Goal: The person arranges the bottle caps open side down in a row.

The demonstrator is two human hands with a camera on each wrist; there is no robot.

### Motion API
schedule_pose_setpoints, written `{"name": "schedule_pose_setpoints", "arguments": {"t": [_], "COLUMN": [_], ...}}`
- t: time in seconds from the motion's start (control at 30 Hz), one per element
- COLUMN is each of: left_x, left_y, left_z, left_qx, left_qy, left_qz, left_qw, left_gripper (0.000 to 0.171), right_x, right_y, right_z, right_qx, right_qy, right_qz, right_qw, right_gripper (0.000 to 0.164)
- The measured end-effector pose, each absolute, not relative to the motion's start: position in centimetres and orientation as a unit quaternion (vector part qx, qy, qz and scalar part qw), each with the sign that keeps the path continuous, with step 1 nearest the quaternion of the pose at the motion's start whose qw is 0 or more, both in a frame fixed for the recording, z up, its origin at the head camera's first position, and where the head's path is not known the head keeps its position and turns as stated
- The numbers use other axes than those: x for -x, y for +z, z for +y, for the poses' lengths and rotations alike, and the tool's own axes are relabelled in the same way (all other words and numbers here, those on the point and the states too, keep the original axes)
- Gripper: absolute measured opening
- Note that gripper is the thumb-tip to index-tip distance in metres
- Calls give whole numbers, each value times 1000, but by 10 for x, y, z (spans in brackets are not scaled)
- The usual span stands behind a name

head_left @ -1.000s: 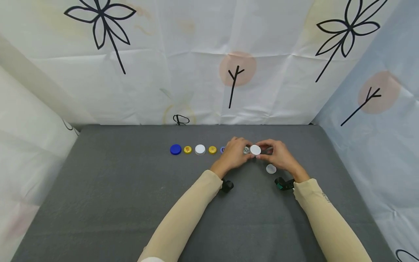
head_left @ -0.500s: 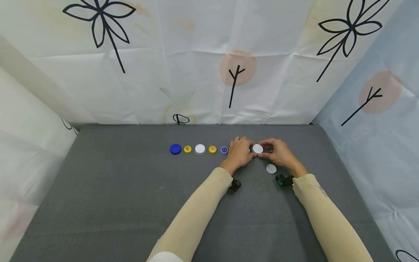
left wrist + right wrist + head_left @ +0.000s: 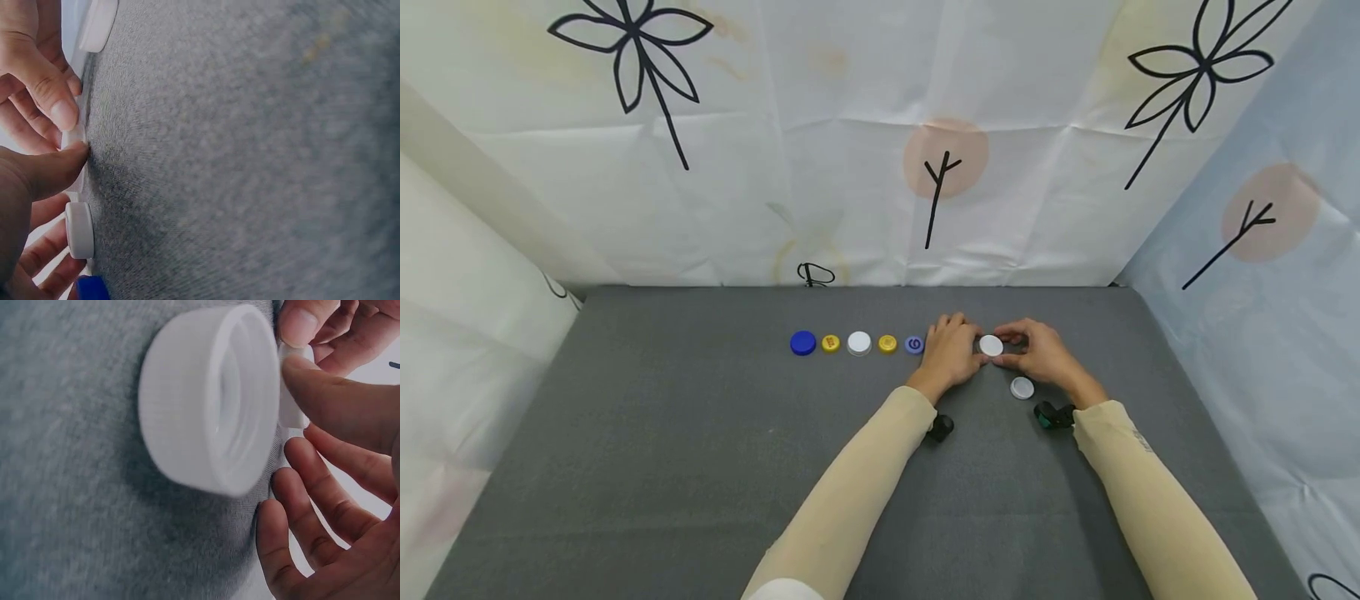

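Note:
A white bottle cap (image 3: 991, 346) lies at the right end of a row of caps, between my two hands. My right hand (image 3: 1037, 357) pinches its right side between thumb and fingers. With thumb and fingertips, my left hand (image 3: 951, 354) grips its left side; the thumbs nearly meet in the right wrist view. Beneath the left hand sits another white cap (image 3: 79, 230), hidden in the head view. Close to the right wrist lies a loose white cap (image 3: 1022, 387), its hollow side up in the right wrist view.
Leftward along the row lie a violet cap (image 3: 913, 344), a yellow cap (image 3: 887, 343), a white cap (image 3: 859, 342), another yellow cap (image 3: 831, 342) and a dark blue cap (image 3: 802, 342). They rest on a grey cloth-covered table (image 3: 700, 467), with patterned sheets (image 3: 850, 167) behind it.
Both hands have shifted the pinched white cap slightly right, the left hand moving furthest. The violet cap, partly covered before, now shows fully. The patterned cap beside it has become hidden.

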State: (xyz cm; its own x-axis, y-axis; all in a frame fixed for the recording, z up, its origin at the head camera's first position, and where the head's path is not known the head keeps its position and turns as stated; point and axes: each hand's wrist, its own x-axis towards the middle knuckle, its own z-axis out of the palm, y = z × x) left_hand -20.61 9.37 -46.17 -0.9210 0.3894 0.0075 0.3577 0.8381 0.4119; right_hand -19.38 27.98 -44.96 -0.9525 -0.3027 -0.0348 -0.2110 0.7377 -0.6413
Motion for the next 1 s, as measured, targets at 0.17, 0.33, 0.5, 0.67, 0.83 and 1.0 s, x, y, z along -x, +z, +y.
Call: {"name": "schedule_pose_setpoints", "arguments": {"t": [0.17, 0.33, 0.5, 0.67, 0.83, 1.0], "left_x": [198, 182, 167, 161, 159, 158], "left_y": [-459, -454, -451, -455, -459, -463], "left_z": [95, 102, 108, 112, 114, 116], "left_qx": [-199, -227, -259, -265, -274, -277], "left_qy": [222, 252, 290, 284, 273, 272], "left_qz": [954, 940, 921, 919, 920, 920], "left_qw": [-4, -35, 8, 65, 70, 54], "left_gripper": [37, 34, 34, 35, 26, 21], "right_x": [180, 162, 148, 138, 135, 133], "right_y": [-444, -440, -444, -449, -456, -458], "right_z": [288, 300, 314, 322, 322, 319], "right_qx": [138, 135, 135, 151, 170, 167], "right_qy": [-359, -371, -387, -391, -369, -342], "right_qz": [922, 917, 909, 905, 913, 924], "right_qw": [46, 64, 82, 71, 45, 26], "right_gripper": [40, 35, 36, 40, 37, 30]}}
